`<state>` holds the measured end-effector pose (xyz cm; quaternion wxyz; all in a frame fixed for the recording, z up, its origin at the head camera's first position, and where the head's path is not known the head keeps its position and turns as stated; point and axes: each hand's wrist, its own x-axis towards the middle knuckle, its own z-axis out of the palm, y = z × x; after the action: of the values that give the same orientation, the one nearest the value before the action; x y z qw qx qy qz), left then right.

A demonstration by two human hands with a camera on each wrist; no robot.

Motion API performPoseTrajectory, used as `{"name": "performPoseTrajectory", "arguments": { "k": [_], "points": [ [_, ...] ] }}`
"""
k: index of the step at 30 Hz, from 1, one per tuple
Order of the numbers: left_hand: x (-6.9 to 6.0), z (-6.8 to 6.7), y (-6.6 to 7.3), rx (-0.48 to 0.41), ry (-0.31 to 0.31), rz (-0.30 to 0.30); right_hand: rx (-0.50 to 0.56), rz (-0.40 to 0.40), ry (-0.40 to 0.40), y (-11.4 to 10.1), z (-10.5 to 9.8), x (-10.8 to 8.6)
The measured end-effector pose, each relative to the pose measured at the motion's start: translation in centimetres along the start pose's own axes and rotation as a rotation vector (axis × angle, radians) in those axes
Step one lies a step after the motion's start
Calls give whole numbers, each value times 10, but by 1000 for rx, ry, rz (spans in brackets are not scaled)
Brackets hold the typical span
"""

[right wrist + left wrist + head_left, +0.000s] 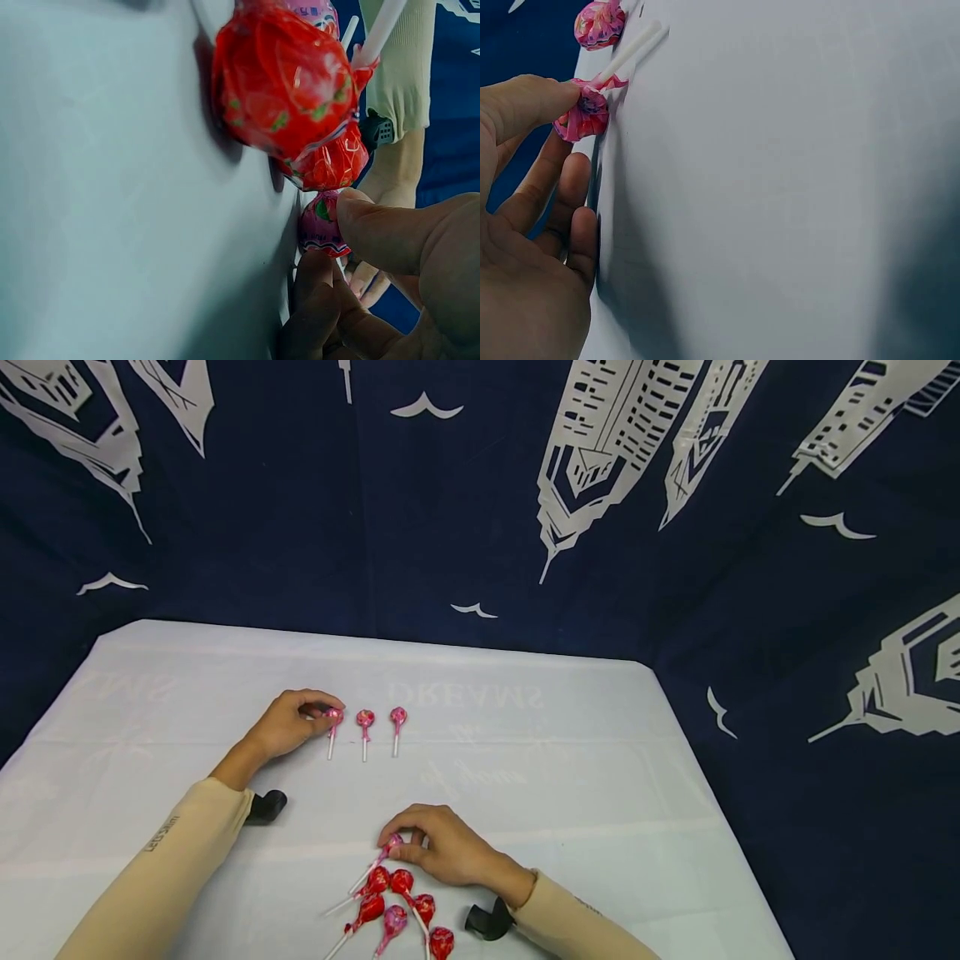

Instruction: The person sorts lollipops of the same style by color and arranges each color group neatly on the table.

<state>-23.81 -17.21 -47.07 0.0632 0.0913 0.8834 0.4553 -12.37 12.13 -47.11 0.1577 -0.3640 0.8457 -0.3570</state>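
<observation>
My left hand point(291, 725) pinches the wrapped head of a pink lollipop point(585, 118) between thumb and fingers, its white stick pointing toward me in the head view. To its right two more pink lollipops, a middle one point(365, 718) and a right one point(398, 717), lie side by side, sticks the same way. Nearer to me, my right hand point(450, 850) holds another pink lollipop point(322, 223) by its head, thumb on one side and fingers on the other. It is at the far edge of a loose pile with several red lollipops point(281, 82) and a pink lollipop point(394, 920).
A white cloth point(600, 793) with faint lettering covers the table. Dark blue fabric point(450, 527) printed with white buildings hangs behind and at the right. Black wrist-worn pieces show by the left sleeve point(172, 860) and the right sleeve point(577, 918).
</observation>
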Motion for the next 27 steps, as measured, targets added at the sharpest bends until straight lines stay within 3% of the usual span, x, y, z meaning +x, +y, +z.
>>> {"name": "performPoseTrajectory", "arguments": {
  "k": [16, 27],
  "points": [
    [-3, -2, 2, 11, 2, -6, 9, 0, -3, 0, 0, 1],
    [-8, -8, 1, 14, 35, -13, 6, 17, -3, 0, 0, 1]
  ]
}}
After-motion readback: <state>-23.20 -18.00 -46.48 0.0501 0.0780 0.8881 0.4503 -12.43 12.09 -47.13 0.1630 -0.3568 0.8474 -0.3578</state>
